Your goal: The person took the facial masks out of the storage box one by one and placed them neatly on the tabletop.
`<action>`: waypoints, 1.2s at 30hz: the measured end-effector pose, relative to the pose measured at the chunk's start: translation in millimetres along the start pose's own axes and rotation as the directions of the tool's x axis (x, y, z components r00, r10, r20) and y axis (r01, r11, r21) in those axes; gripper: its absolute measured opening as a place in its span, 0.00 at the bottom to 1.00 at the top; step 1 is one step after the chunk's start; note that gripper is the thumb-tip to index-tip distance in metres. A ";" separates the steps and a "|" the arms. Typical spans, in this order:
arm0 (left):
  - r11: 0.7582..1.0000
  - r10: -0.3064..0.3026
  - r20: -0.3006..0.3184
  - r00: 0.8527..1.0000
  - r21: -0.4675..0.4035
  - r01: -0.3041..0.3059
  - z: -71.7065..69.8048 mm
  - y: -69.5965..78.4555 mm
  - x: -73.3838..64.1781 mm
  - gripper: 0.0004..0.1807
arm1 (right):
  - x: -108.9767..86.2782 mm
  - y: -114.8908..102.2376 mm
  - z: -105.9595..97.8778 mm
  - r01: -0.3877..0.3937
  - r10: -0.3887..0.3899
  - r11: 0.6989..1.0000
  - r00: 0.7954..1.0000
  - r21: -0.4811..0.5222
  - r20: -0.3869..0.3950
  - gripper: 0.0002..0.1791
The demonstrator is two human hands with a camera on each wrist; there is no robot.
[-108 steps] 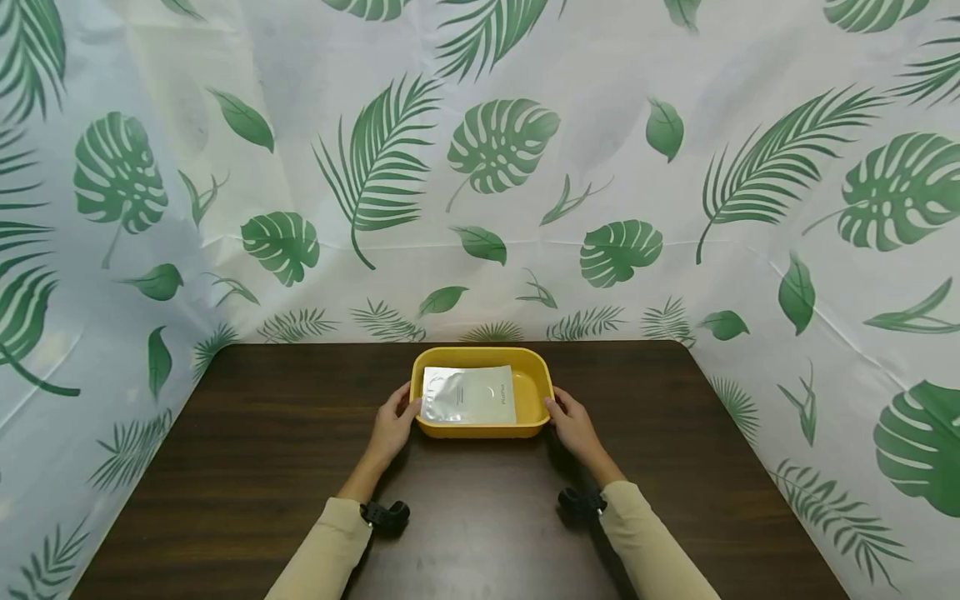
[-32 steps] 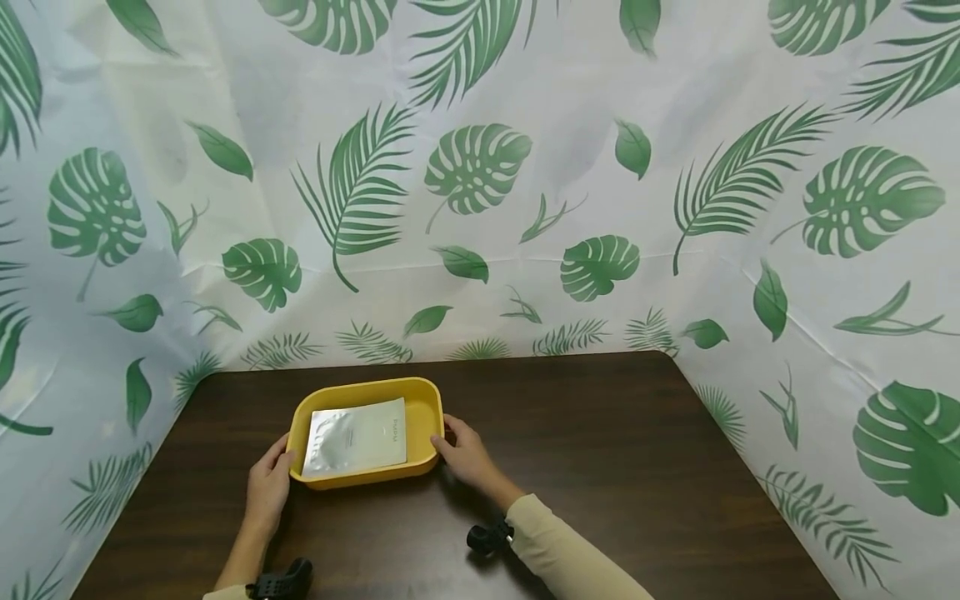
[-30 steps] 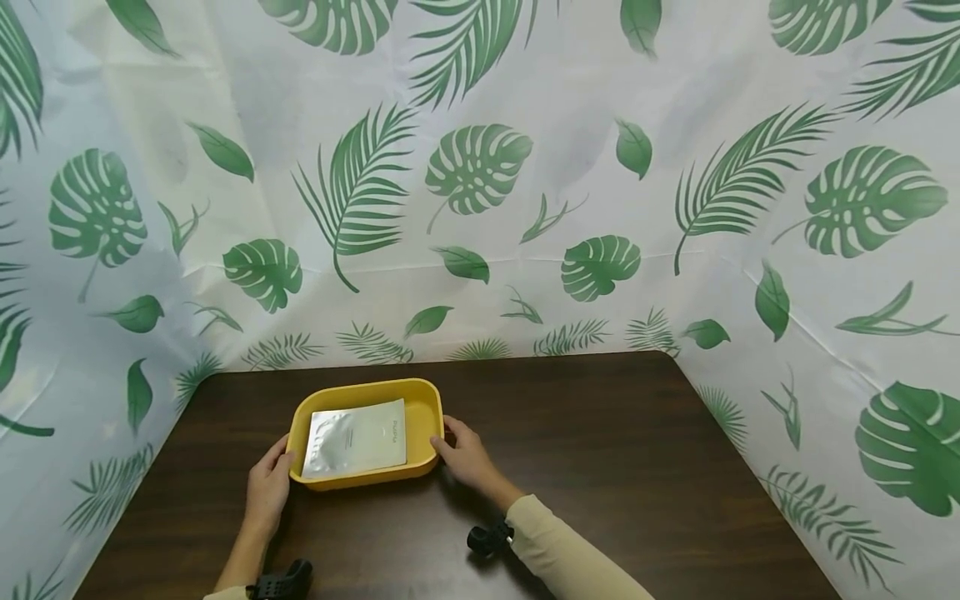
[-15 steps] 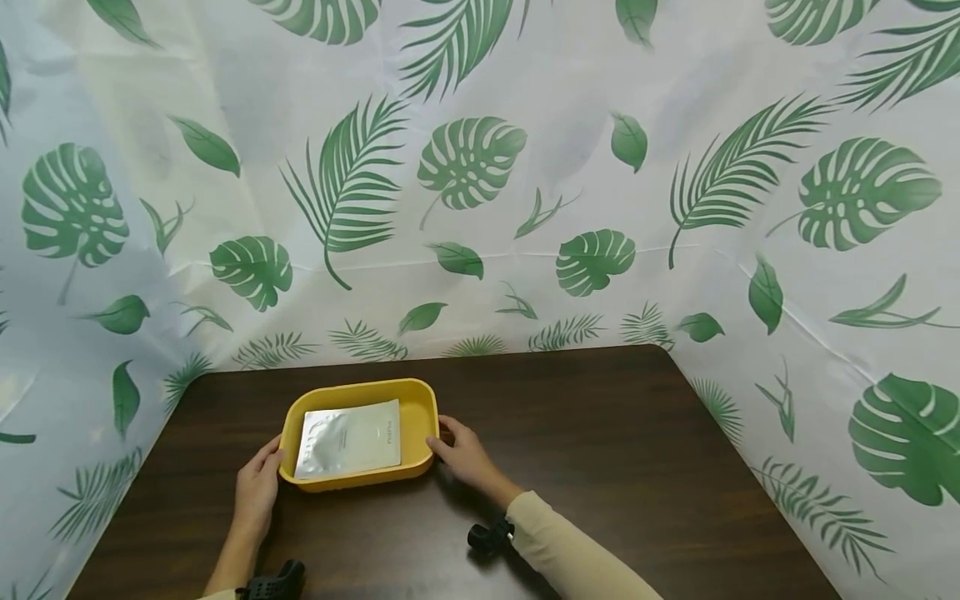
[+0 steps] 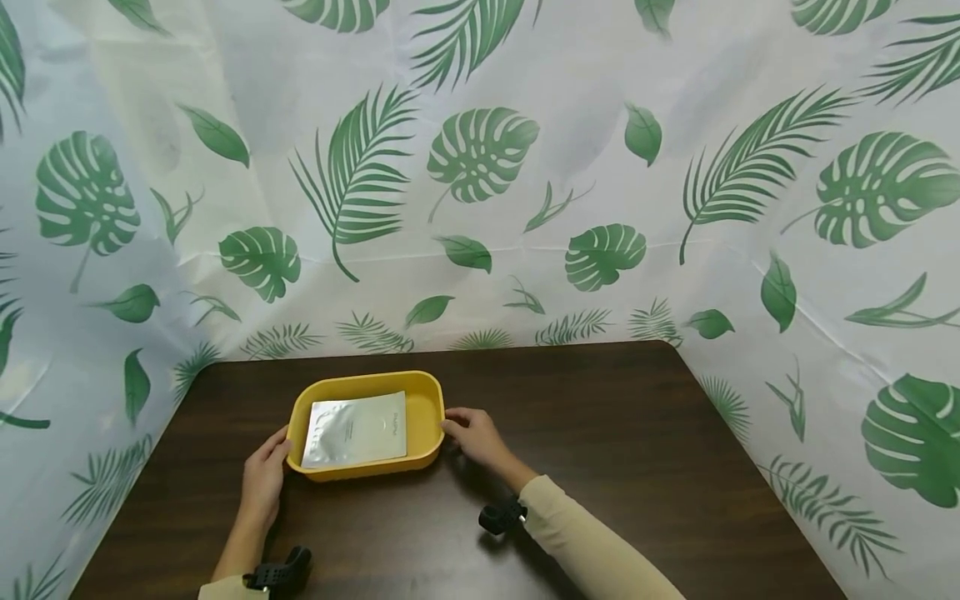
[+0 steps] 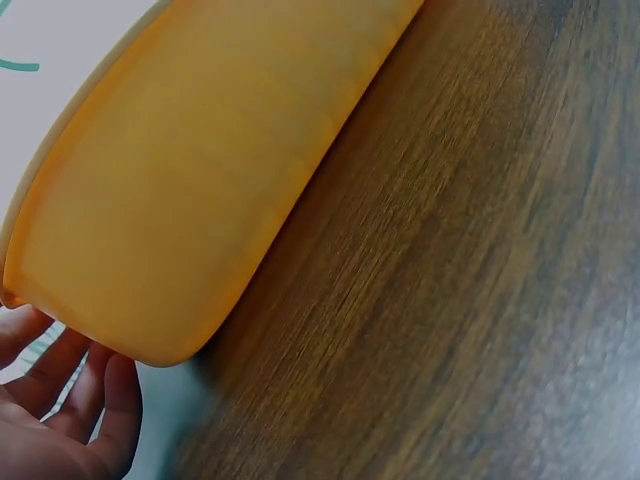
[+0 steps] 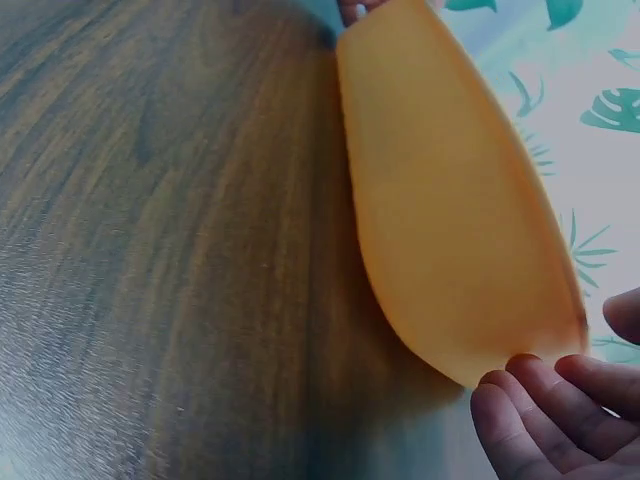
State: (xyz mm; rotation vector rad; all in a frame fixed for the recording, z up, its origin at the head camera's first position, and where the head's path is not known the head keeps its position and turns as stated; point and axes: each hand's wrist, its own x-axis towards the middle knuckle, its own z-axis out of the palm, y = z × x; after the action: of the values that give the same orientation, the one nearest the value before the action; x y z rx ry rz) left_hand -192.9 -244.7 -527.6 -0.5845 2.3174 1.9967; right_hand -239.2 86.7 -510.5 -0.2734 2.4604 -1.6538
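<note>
A yellow rectangular tray sits at the left of the dark table, slightly turned. Inside it lies a flat silvery-white foil sachet with small print. My left hand grips the tray's left end, its thumb at the rim. In the left wrist view the left fingers bend against that end. At the other end is my right hand. In the right wrist view the right fingers touch or almost touch the tray wall, while the right thumb stands apart from the rim.
The brown wood-grain table extends to the right and in front of the tray. A white curtain with green leaves hangs behind the table and along both sides. A black wrist device is on the right forearm, another on the left.
Both hands have moved the tray, sachet inside, from the table's middle to the left. Since half a second ago, the right thumb has come off the tray's rim.
</note>
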 end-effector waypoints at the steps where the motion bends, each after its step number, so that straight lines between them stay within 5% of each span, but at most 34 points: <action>1: 1.000 0.003 0.001 1.000 -0.007 -0.003 0.4 0.0 0.0 0.30 | 0.0 -1.0 -1.5 -0.014 0.014 1.000 1.000 0.004 -0.001 0.18; 12: 0.993 0.013 -0.011 1.000 -0.116 -0.015 2.8 2.3 -3.1 0.29 | 10.4 -19.6 -22.6 -0.109 0.109 0.988 0.994 0.113 0.010 0.15; 20: 0.993 -0.001 -0.012 1.000 -0.120 0.000 1.9 0.3 -3.1 0.29 | 21.1 -39.1 -29.5 -0.244 0.228 0.953 0.968 0.181 0.102 0.18; 29: 0.993 -0.002 -0.020 1.000 -0.119 0.000 0.2 -1.6 -4.1 0.28 | 37.2 -54.6 -17.7 -0.362 0.329 0.915 0.925 0.177 0.190 0.20; 36: 0.993 0.017 -0.009 1.000 -0.113 -0.018 0.9 0.7 -5.1 0.28 | 48.8 -64.6 0.1 -0.362 0.334 0.921 0.924 0.142 0.186 0.18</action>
State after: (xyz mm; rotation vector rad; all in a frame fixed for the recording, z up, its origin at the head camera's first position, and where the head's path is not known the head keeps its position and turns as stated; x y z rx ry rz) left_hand -188.5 -242.4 -525.8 -0.5804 2.2328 2.1488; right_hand -282.7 50.9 -452.4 0.0556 2.0837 -1.6066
